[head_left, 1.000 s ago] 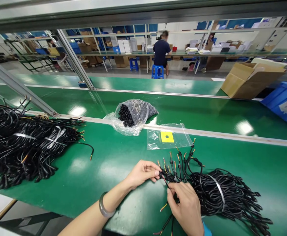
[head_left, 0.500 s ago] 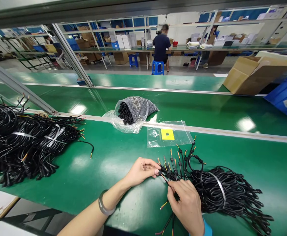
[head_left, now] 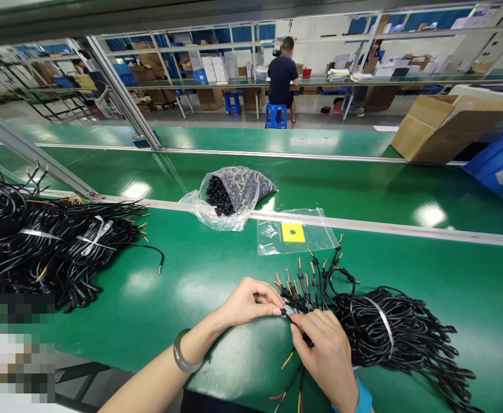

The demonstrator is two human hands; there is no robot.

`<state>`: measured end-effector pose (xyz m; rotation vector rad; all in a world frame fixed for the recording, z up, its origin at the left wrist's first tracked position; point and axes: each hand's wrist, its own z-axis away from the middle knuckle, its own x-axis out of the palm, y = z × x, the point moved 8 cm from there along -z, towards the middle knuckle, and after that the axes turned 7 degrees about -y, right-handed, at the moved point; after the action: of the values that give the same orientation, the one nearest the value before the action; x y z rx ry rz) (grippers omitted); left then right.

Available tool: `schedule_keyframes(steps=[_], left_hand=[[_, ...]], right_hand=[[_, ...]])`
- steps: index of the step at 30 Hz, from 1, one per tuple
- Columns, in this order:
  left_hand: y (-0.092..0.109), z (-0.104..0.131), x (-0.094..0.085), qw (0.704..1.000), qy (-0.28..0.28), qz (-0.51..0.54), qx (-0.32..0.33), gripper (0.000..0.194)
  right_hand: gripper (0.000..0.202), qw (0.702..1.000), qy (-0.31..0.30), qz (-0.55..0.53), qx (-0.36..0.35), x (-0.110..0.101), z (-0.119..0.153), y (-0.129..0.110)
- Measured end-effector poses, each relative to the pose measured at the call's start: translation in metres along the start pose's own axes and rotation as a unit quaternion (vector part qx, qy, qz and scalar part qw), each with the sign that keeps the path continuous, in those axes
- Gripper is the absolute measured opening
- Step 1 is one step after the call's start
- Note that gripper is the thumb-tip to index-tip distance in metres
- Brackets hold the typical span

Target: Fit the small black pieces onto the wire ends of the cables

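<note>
My left hand point(head_left: 257, 299), with a grey bangle at the wrist, pinches a small black grommet point(head_left: 283, 311) between thumb and fingertips. Close beside it, my right hand point(head_left: 322, 347) is closed on a thin black cable point(head_left: 291, 320) that runs up to the grommet. To the right lies a tied bundle of black cables point(head_left: 382, 327) with a white band round it. Several of its loose ends fan out beyond my hands, showing red, yellow and orange wires and black grommets. More bare-ended cables point(head_left: 292, 384) stick out below my right hand.
Behind my hands sit a clear bag of black parts point(head_left: 234, 192) and a flat zip bag with a yellow square point(head_left: 293, 233). Large cable bundles point(head_left: 53, 241) fill the left. A carton point(head_left: 440, 129) and a blue bin point(head_left: 500, 169) stand far right. A person point(head_left: 282, 77) sits beyond.
The grommet now sits on the black cable between my hands, where red wire showed before. My left fingertips have come slightly lower and nearer my right hand.
</note>
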<state>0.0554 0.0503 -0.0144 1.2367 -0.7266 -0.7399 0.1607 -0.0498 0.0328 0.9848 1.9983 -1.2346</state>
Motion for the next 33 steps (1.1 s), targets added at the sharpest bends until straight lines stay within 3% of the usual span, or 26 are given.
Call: schedule_keyframes(steps=[5, 13, 18, 33], left_hand=[[-0.003, 0.0, 0.001, 1.0, 0.001, -0.001, -0.006, 0.031], [0.014, 0.004, 0.009, 0.974, -0.033, -0.213, 0.074, 0.02], [0.017, 0.008, 0.021, 0.965, -0.052, -0.221, 0.134, 0.017], [0.01, 0.008, 0.033, 0.951, -0.085, -0.258, 0.148, 0.019]], right_hand=[[0.015, 1.0, 0.001, -0.013, -0.013, -0.001, 0.001, 0.0], [0.023, 0.999, -0.023, 0.008, -0.025, 0.005, 0.003, -0.001], [0.028, 0.999, -0.034, 0.034, -0.019, 0.008, 0.002, 0.0], [0.025, 0.998, -0.045, 0.03, -0.033, 0.009, 0.003, 0.0]])
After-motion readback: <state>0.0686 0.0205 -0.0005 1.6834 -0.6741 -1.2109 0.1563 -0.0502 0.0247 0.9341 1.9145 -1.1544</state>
